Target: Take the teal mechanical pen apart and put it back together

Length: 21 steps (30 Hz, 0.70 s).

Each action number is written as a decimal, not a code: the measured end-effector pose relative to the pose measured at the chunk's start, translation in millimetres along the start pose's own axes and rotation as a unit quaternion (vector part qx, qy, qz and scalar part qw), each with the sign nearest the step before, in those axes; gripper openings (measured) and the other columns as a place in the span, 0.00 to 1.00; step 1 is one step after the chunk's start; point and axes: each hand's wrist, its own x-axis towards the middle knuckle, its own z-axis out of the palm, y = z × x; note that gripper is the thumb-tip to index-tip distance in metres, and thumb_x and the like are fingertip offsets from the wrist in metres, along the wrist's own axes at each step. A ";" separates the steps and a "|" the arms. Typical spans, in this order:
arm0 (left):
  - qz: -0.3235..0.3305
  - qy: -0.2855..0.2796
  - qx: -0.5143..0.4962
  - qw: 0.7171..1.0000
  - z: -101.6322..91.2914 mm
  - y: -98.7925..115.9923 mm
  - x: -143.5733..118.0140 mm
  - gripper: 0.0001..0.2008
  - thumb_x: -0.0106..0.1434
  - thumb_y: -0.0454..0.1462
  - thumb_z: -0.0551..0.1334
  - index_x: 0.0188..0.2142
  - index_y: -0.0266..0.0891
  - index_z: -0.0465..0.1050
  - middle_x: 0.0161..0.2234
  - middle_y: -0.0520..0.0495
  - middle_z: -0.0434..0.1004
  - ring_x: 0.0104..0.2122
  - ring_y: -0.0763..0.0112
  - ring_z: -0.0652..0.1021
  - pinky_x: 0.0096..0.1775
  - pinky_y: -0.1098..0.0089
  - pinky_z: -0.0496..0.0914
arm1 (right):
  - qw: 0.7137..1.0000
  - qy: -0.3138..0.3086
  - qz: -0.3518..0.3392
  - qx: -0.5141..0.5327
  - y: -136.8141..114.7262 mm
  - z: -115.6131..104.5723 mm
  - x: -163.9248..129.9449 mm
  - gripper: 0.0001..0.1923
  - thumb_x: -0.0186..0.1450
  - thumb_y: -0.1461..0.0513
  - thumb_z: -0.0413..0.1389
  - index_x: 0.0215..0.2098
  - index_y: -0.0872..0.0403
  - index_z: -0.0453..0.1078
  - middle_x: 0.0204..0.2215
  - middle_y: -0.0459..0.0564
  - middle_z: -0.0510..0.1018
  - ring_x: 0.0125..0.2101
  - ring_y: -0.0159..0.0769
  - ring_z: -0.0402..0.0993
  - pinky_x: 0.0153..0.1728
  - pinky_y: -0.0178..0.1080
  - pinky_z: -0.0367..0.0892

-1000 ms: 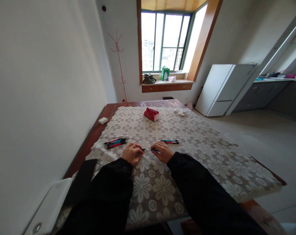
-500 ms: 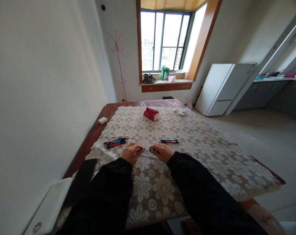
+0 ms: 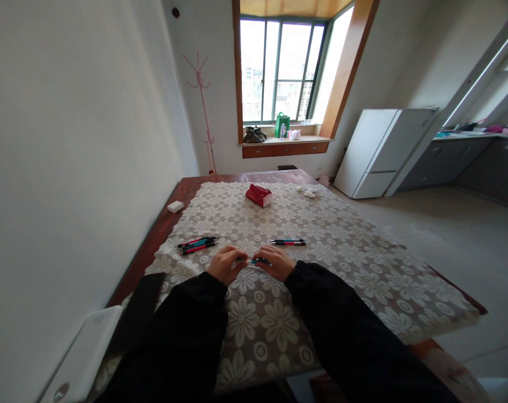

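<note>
My left hand (image 3: 224, 264) and my right hand (image 3: 274, 262) meet over the lace tablecloth (image 3: 321, 257), both gripping one small teal and black pen (image 3: 253, 261) between them. The pen's ends are hidden in my fingers. A bundle of several red, teal and black pens (image 3: 196, 244) lies to the left of my left hand. Two more pens (image 3: 288, 242) lie just beyond my right hand.
A red tissue pack (image 3: 259, 195) and a crumpled white tissue (image 3: 307, 191) lie farther back. A white eraser-like block (image 3: 175, 206) sits on the bare wooden table edge. A black object (image 3: 139, 308) and a white device (image 3: 81, 358) lie near left. The wall is close on the left.
My hands have moved together. Earlier each held a separate pen part with a gap between them; now the parts meet as one pen.
</note>
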 end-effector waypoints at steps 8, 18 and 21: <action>0.005 -0.013 -0.005 1.000 0.4 1.8 0.2 0.05 0.63 0.39 0.62 0.37 0.43 0.75 0.34 0.47 0.76 0.38 0.67 0.76 0.43 0.67 0.70 | 1.000 0.000 -0.008 0.004 -1.4 0.4 0.9 0.08 0.68 0.59 0.54 0.41 0.53 0.70 0.34 0.51 0.75 0.35 0.36 0.69 0.40 0.38 0.64; -0.010 0.003 0.026 1.000 0.7 -0.4 1.5 0.06 0.60 0.43 0.65 0.31 0.44 0.75 0.30 0.50 0.78 0.38 0.65 0.75 0.43 0.65 0.69 | 0.999 -0.003 0.002 0.041 -3.4 1.0 0.6 0.08 0.68 0.58 0.53 0.41 0.53 0.71 0.31 0.49 0.76 0.34 0.35 0.69 0.39 0.38 0.65; 0.003 -0.007 0.030 1.000 2.2 -1.5 1.2 0.06 0.62 0.42 0.64 0.31 0.44 0.76 0.29 0.50 0.79 0.38 0.65 0.75 0.43 0.64 0.69 | 0.999 0.000 0.006 0.053 -3.7 1.5 0.4 0.08 0.67 0.58 0.54 0.40 0.53 0.71 0.31 0.49 0.76 0.33 0.35 0.70 0.39 0.38 0.65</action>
